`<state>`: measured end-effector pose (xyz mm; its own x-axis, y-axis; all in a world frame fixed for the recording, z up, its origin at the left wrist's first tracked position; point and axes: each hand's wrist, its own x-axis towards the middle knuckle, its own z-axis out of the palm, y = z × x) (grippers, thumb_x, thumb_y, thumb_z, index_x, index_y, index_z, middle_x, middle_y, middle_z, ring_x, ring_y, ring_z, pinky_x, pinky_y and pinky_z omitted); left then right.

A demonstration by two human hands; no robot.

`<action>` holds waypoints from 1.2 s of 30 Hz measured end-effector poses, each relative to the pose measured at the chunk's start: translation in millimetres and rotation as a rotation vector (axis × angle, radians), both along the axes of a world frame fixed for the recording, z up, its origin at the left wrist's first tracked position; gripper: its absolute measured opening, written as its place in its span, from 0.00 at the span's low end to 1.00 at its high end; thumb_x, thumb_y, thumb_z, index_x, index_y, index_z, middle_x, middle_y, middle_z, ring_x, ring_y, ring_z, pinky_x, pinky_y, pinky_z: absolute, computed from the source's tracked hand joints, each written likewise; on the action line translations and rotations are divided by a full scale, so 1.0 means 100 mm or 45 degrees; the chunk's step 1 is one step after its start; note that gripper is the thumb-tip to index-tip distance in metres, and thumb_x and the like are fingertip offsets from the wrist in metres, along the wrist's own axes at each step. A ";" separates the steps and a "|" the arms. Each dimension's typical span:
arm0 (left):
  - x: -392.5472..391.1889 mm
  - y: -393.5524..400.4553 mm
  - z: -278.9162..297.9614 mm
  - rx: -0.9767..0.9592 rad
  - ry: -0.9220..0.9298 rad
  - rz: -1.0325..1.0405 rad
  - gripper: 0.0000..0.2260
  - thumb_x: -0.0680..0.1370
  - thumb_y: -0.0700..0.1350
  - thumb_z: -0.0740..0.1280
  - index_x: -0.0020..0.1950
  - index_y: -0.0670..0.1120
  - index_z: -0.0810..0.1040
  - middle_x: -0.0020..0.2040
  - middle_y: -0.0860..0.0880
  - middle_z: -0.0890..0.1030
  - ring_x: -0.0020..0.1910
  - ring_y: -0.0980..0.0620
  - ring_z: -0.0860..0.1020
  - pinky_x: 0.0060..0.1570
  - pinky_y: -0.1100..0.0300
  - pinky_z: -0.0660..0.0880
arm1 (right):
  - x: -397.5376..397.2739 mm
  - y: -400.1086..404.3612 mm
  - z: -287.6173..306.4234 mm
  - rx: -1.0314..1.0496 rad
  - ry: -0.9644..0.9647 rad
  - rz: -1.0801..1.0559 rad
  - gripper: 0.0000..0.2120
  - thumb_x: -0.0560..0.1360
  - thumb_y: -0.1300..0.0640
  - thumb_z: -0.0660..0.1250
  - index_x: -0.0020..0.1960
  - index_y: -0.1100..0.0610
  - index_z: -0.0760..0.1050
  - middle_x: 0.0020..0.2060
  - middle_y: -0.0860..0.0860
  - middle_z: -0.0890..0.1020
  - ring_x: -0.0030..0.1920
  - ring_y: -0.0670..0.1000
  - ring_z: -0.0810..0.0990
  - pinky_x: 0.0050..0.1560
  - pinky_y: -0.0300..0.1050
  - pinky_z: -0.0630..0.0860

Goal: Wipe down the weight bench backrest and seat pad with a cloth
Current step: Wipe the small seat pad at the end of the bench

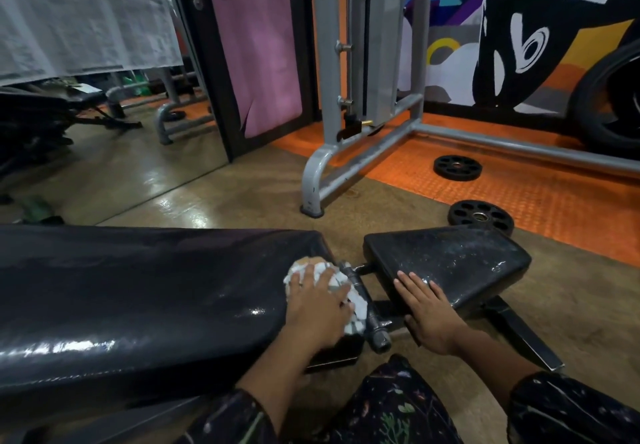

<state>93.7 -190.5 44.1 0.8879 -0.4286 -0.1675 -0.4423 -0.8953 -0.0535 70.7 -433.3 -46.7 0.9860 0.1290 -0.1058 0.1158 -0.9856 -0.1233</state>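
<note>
The long black backrest of the bench stretches across the left and looks glossy. Its right end meets the smaller black seat pad, whose surface shows pale scuffs. My left hand presses a crumpled white and grey cloth onto the backrest's right end, beside the metal hinge bar. Resting flat on the seat pad's near left edge is my right hand, fingers spread and holding nothing.
A grey machine frame stands on the floor just beyond the bench. Two black weight plates lie on the floor behind the seat pad. A mirror covers the left wall, and a large tyre leans at the far right.
</note>
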 end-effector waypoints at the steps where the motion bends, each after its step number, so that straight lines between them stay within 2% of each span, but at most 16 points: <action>1: 0.12 0.09 0.05 -0.002 0.000 0.049 0.23 0.82 0.60 0.47 0.77 0.61 0.52 0.80 0.49 0.46 0.78 0.41 0.40 0.72 0.40 0.37 | 0.00 -0.01 0.01 -0.001 0.009 0.005 0.33 0.81 0.51 0.53 0.78 0.51 0.37 0.75 0.46 0.34 0.74 0.47 0.31 0.71 0.48 0.31; 4: 0.27 0.59 0.18 -0.019 -0.109 0.246 0.24 0.81 0.61 0.46 0.77 0.62 0.52 0.80 0.49 0.48 0.78 0.40 0.45 0.74 0.40 0.43 | 0.01 -0.02 -0.02 0.005 -0.008 0.002 0.33 0.81 0.51 0.53 0.78 0.51 0.37 0.75 0.46 0.34 0.75 0.47 0.31 0.72 0.47 0.31; 6: 0.14 0.83 0.20 0.006 -0.165 0.324 0.25 0.79 0.62 0.42 0.77 0.62 0.51 0.80 0.48 0.46 0.77 0.39 0.43 0.73 0.40 0.41 | 0.01 -0.01 -0.03 -0.001 -0.004 -0.005 0.33 0.81 0.51 0.52 0.78 0.50 0.37 0.75 0.46 0.33 0.75 0.47 0.31 0.72 0.47 0.32; 8: -0.10 0.76 0.16 0.010 -0.145 0.260 0.25 0.80 0.63 0.40 0.77 0.62 0.46 0.80 0.47 0.41 0.76 0.37 0.38 0.72 0.40 0.35 | 0.00 -0.01 -0.05 -0.001 -0.006 -0.014 0.33 0.81 0.51 0.52 0.78 0.50 0.36 0.75 0.46 0.33 0.76 0.48 0.32 0.72 0.47 0.31; 10: -0.29 0.48 0.08 -0.012 -0.103 0.129 0.25 0.81 0.62 0.44 0.77 0.62 0.45 0.79 0.48 0.38 0.76 0.37 0.34 0.70 0.39 0.32 | 0.01 -0.01 -0.04 -0.009 -0.004 -0.019 0.33 0.81 0.51 0.52 0.78 0.50 0.36 0.75 0.46 0.33 0.76 0.48 0.32 0.72 0.47 0.31; 13: -0.17 0.11 -0.01 0.009 -0.036 0.027 0.24 0.81 0.62 0.46 0.78 0.61 0.49 0.80 0.48 0.40 0.76 0.38 0.35 0.71 0.38 0.33 | 0.00 -0.01 -0.03 -0.013 -0.011 -0.021 0.32 0.81 0.51 0.52 0.78 0.50 0.36 0.75 0.46 0.33 0.74 0.47 0.30 0.71 0.47 0.30; 15: 0.11 0.07 0.00 0.011 -0.010 0.057 0.24 0.81 0.61 0.47 0.77 0.61 0.52 0.80 0.49 0.44 0.77 0.39 0.38 0.72 0.38 0.35 | 0.00 0.00 -0.03 -0.002 -0.003 -0.015 0.32 0.81 0.50 0.52 0.78 0.49 0.36 0.75 0.46 0.33 0.74 0.47 0.30 0.71 0.46 0.30; 18: 0.50 0.37 0.16 0.020 -0.004 0.233 0.24 0.81 0.61 0.47 0.77 0.62 0.50 0.80 0.50 0.45 0.78 0.40 0.41 0.73 0.39 0.39 | 0.00 -0.02 -0.02 -0.010 -0.014 -0.012 0.32 0.81 0.50 0.51 0.78 0.49 0.35 0.75 0.46 0.33 0.74 0.47 0.30 0.71 0.46 0.30; 21: 0.49 0.69 0.25 0.006 -0.041 0.357 0.25 0.81 0.61 0.47 0.78 0.61 0.49 0.80 0.48 0.43 0.77 0.38 0.40 0.73 0.39 0.39 | 0.00 -0.01 -0.03 -0.012 -0.013 -0.011 0.32 0.81 0.50 0.51 0.78 0.50 0.35 0.75 0.46 0.33 0.75 0.48 0.30 0.72 0.47 0.31; 24: 0.20 0.47 0.21 0.039 0.025 0.235 0.25 0.81 0.62 0.46 0.78 0.61 0.46 0.79 0.46 0.36 0.75 0.35 0.34 0.70 0.38 0.33 | 0.00 0.01 -0.01 0.000 -0.013 -0.015 0.32 0.81 0.50 0.51 0.78 0.50 0.35 0.75 0.46 0.33 0.74 0.47 0.30 0.72 0.47 0.31; 27: 0.25 0.10 0.09 0.086 0.099 0.102 0.25 0.81 0.62 0.46 0.78 0.60 0.46 0.79 0.47 0.37 0.75 0.37 0.33 0.69 0.37 0.31 | 0.00 0.00 0.00 -0.008 -0.014 -0.016 0.32 0.81 0.50 0.51 0.78 0.50 0.35 0.74 0.45 0.32 0.74 0.46 0.29 0.71 0.46 0.29; 32: 0.83 0.22 0.18 0.075 0.127 0.242 0.24 0.82 0.60 0.47 0.78 0.61 0.47 0.80 0.49 0.42 0.77 0.39 0.39 0.72 0.38 0.38 | 0.02 -0.03 -0.03 0.015 -0.004 -0.008 0.32 0.81 0.51 0.51 0.78 0.50 0.36 0.75 0.45 0.32 0.75 0.47 0.30 0.72 0.47 0.30; 36: 0.63 0.40 0.20 0.053 0.052 0.325 0.25 0.81 0.61 0.46 0.78 0.60 0.46 0.80 0.45 0.40 0.76 0.36 0.37 0.72 0.38 0.35 | 0.02 -0.04 -0.06 0.023 -0.011 0.003 0.32 0.81 0.51 0.51 0.78 0.50 0.36 0.75 0.45 0.33 0.76 0.48 0.31 0.72 0.47 0.30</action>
<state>156.8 -150.5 63.8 0.9584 -0.1835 -0.2184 -0.2049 -0.9756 -0.0791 73.1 -436.8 -52.6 0.9865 0.1333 -0.0949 0.1194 -0.9830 -0.1398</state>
